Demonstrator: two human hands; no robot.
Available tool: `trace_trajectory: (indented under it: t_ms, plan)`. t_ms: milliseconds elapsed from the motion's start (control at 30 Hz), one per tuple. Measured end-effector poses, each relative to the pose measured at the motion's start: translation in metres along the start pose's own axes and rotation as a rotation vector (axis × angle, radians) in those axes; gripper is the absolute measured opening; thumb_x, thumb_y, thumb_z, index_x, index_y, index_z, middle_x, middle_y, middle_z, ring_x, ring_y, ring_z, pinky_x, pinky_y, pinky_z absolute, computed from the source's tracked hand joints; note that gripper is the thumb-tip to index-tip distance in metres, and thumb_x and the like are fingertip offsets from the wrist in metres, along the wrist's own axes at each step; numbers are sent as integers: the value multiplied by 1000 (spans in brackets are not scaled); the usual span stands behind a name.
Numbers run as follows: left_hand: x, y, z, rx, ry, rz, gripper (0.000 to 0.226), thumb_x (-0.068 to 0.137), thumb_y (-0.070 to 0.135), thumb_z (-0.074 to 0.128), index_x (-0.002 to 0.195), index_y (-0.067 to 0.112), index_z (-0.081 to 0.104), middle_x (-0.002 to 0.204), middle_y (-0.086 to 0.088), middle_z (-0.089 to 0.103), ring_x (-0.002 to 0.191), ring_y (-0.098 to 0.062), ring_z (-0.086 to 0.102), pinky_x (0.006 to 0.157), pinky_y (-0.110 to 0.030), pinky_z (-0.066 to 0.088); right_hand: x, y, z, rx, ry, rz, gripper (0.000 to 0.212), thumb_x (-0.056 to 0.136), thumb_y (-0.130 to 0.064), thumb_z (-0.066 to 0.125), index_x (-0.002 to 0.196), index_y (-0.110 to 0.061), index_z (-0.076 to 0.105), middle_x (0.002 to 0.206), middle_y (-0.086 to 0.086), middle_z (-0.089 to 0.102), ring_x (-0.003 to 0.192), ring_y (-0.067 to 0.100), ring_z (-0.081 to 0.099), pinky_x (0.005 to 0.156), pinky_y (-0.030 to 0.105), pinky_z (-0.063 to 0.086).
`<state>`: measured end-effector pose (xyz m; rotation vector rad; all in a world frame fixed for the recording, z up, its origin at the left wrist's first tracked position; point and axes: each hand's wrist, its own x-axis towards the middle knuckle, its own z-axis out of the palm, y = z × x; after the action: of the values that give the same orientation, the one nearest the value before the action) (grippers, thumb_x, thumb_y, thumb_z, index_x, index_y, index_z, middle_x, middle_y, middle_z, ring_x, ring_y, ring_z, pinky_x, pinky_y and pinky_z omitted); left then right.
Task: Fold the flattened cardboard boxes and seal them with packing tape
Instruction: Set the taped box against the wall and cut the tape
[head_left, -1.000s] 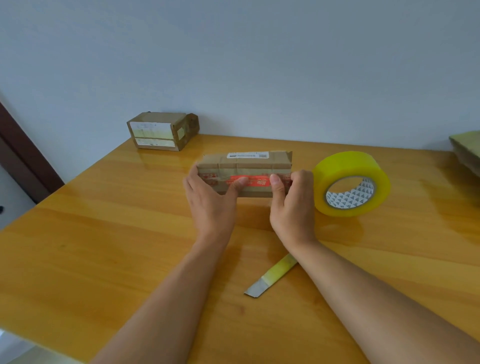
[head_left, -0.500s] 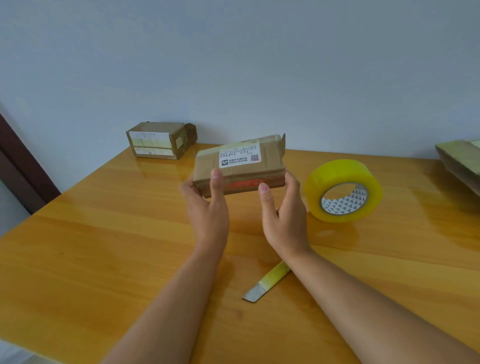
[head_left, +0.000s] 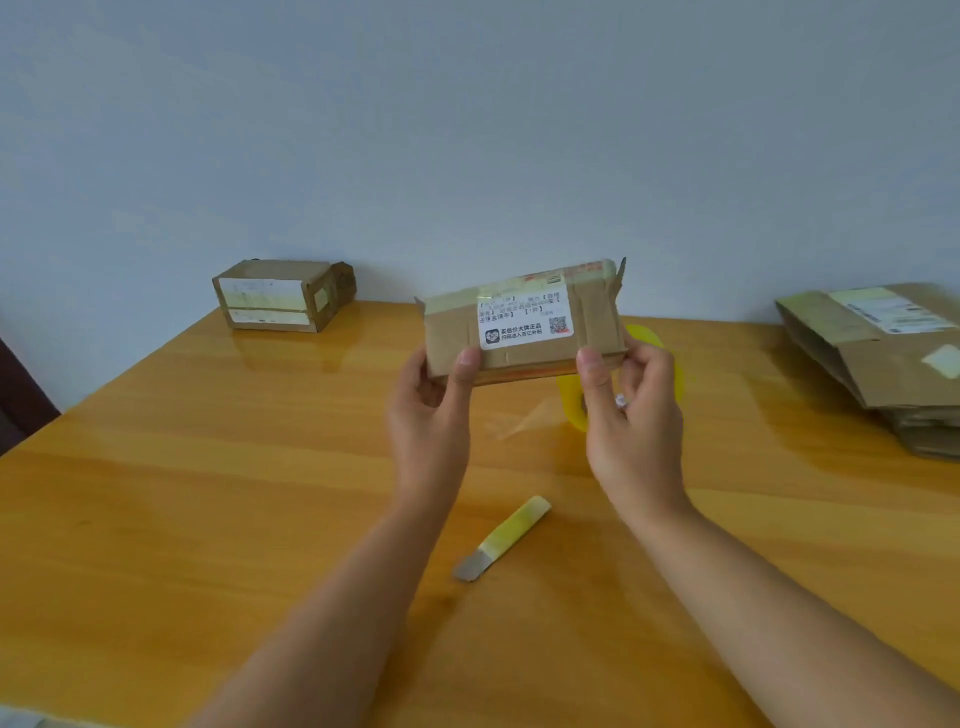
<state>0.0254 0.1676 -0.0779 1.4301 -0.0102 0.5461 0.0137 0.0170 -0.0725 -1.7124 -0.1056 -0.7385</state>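
Setting: pale grey-blue wall behind a glossy honey-coloured wooden table (head_left: 208, 493); dark brown strip at far left edge, cut off, unidentifiable.

Held box: small folded cardboard box (head_left: 524, 332) lifted clear of the table, raised in front of the wall line, tilted with its right end higher; white printed label with a QR code facing the camera, top lines of print too blurred to read; old yellowish tape along the upper edge; small flap sticking up at the upper right corner; reddish strip just visible along the underside.

Left hand: left hand (head_left: 431, 415) closed on the box's lower left corner, thumb pressed on the front face, fingers hidden behind the box.

Right hand: right hand (head_left: 631, 421) closed on the box's lower right corner, thumb on the front face, other fingers curled behind and partly hidden.

Tape roll: yellow packing tape roll (head_left: 571, 405) on the table directly behind the right hand, mostly hidden; only slivers of the rim showing on either side of the hand; faint clear tape tail trailing left of it, hard to make out.

Knife: small cutter (head_left: 501, 538) with yellow-wrapped handle and grey blade, flat on the table below the box, between the forearms.

Finished box: taped cardboard box (head_left: 283, 296) at the table's back left, against the wall, well apart from the held box.

Flat stack: flattened cardboard boxes (head_left: 883, 358) at the right of the held box, cut off by the frame edge; count unclear.
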Motion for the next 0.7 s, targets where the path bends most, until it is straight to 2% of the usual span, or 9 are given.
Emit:
trace_trajectory:
  t_ms: [67,133,167,300,400,467,567,633,700]
  plan:
    - [-18,3,10,-5,-67,20,30,93,30,66,120,19,62,108,6,72,102,-4,68,79,-18,53,-1,4,-25,-18,45,43,49,88,-52,54,121,-17,49,96,-16,61,93,-5,60,70,7,45]
    - [-34,3,16,7,-93,13,42,89,35,68,126,16,59,113,5,71,106,-6,66,83,-22,55,-7,9,-44,-19,30,86,50,90,-52,54,130,-22,48,121,-6,67,113,1,61,86,15,51]
    - [-40,4,18,23,-95,2,48,86,39,68,128,17,58,115,5,70,107,-5,66,86,-24,56,-12,11,-51,-14,21,94,51,92,-51,53,134,-22,50,125,-6,66,118,2,60,91,18,51]
    - [-53,4,21,178,-75,41,57,79,60,65,126,28,58,111,14,67,103,-2,62,87,-28,54,-38,21,-70,-28,19,96,40,95,-45,52,121,-17,65,104,-9,73,98,-2,66,77,11,49]
    - [-56,-2,20,259,-55,81,61,80,68,59,125,27,59,106,15,65,94,1,59,79,-21,50,-55,31,-75,-37,5,156,34,92,-50,52,111,-25,65,97,-8,72,92,4,67,71,16,50]
    - [-58,-8,19,306,-49,113,62,84,72,56,122,23,62,104,10,65,94,-4,59,78,-23,50,-56,34,-75,-1,11,202,38,89,-54,52,112,-25,63,97,-10,70,89,-2,65,68,12,47]
    - [-61,-14,20,321,-56,141,43,89,60,57,118,29,63,103,10,66,98,-9,61,83,-30,52,-52,36,-75,-11,-22,192,35,90,-51,50,105,-22,64,81,-10,68,69,-5,62,57,11,42]
    - [-63,-17,22,283,-77,119,33,93,46,62,121,30,60,110,11,67,105,-7,62,89,-34,54,-50,40,-75,-4,-47,199,24,95,-42,52,105,-23,64,84,-10,72,73,-3,65,60,13,45]
    - [-63,-19,22,264,-98,101,43,93,40,63,130,19,57,118,8,66,112,-5,61,95,-37,53,-48,45,-74,47,-61,234,17,99,-29,56,112,-21,62,92,-15,73,85,-4,67,70,13,49]
